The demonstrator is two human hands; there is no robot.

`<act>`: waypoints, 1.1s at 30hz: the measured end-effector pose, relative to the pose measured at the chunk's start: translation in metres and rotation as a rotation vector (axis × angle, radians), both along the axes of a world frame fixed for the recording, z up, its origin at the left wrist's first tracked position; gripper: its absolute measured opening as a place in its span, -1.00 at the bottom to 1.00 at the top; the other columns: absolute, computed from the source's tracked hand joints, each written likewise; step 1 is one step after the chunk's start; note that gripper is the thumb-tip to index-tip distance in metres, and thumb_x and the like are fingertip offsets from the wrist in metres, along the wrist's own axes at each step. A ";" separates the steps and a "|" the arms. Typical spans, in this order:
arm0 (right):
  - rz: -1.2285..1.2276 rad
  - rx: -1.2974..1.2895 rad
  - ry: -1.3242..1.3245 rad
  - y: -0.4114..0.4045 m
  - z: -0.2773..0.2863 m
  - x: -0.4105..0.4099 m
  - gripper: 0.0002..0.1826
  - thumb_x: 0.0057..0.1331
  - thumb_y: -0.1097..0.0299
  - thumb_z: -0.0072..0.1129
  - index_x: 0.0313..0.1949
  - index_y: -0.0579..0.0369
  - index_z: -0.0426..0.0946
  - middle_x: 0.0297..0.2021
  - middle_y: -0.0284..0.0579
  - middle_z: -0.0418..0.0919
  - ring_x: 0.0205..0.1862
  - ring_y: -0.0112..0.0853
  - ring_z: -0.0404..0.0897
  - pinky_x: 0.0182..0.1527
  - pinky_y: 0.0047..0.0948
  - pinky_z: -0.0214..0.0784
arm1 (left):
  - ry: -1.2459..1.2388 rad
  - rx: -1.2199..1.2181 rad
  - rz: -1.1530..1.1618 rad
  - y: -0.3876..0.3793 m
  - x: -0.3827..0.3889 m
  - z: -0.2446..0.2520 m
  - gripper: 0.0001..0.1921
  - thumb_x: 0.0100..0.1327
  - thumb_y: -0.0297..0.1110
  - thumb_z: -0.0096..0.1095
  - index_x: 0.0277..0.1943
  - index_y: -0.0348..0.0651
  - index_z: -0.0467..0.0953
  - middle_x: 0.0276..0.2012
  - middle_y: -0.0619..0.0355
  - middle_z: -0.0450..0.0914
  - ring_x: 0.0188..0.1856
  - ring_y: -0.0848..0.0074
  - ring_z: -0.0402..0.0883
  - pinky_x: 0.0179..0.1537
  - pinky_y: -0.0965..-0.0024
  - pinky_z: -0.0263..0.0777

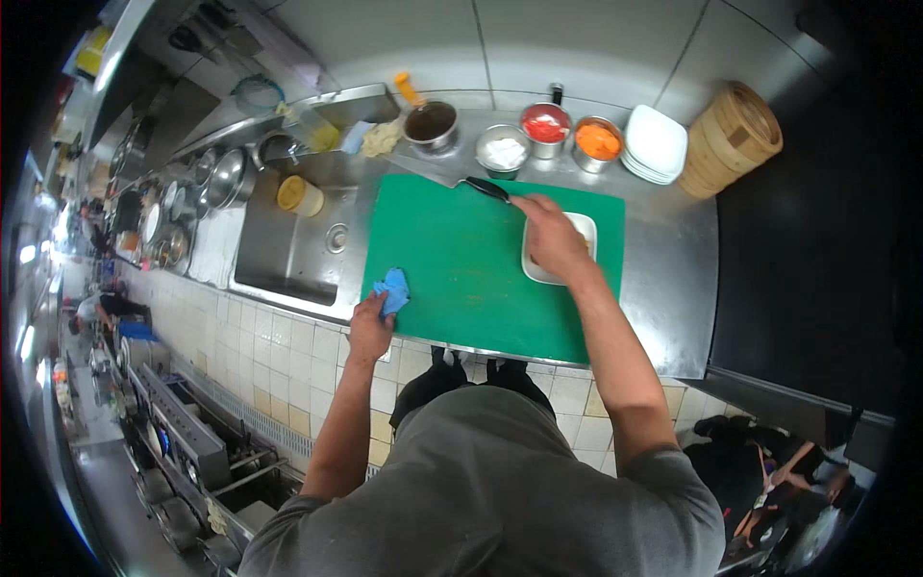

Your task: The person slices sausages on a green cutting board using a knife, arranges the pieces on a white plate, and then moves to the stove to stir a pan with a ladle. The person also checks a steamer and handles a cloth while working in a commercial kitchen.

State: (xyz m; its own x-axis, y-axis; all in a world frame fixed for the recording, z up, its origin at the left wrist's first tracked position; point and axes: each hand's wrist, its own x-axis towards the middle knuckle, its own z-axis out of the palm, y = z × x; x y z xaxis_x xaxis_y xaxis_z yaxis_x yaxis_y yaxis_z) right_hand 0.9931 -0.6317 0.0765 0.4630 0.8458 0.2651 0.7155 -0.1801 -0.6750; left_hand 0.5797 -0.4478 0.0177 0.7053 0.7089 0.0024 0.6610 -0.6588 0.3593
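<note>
My left hand (371, 328) grips a crumpled blue cloth (393, 290) at the near left corner of a green cutting board (447, 245). My right hand (555, 241) is over a white square dish (537, 272), hiding much of it; a little food shows inside. Its fingertips meet the butt of a black knife handle (487, 189); whether they grasp it is unclear. The knife's broad blade (425, 170) points left, lying across the board's far edge and onto the steel counter.
Behind the board stand a pot of dark liquid (431, 124), containers of white (502, 151), red (546, 128) and orange food (598, 142), stacked white plates (655, 144) and a bamboo steamer (730, 141). Left is a steel sink (285, 267). A person (764, 476) is at lower right.
</note>
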 end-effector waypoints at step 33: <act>-1.031 -0.049 0.835 -0.195 -0.041 -0.414 -0.47 0.58 0.42 0.11 0.51 -0.03 0.44 -0.42 -0.40 0.41 -0.58 -0.64 0.32 -0.55 -0.54 0.28 | -0.326 -0.583 0.037 0.214 -0.282 -0.021 -0.73 0.26 -0.57 0.28 0.01 -0.32 0.71 -0.24 0.11 0.70 -0.25 0.51 0.66 -0.19 0.42 0.56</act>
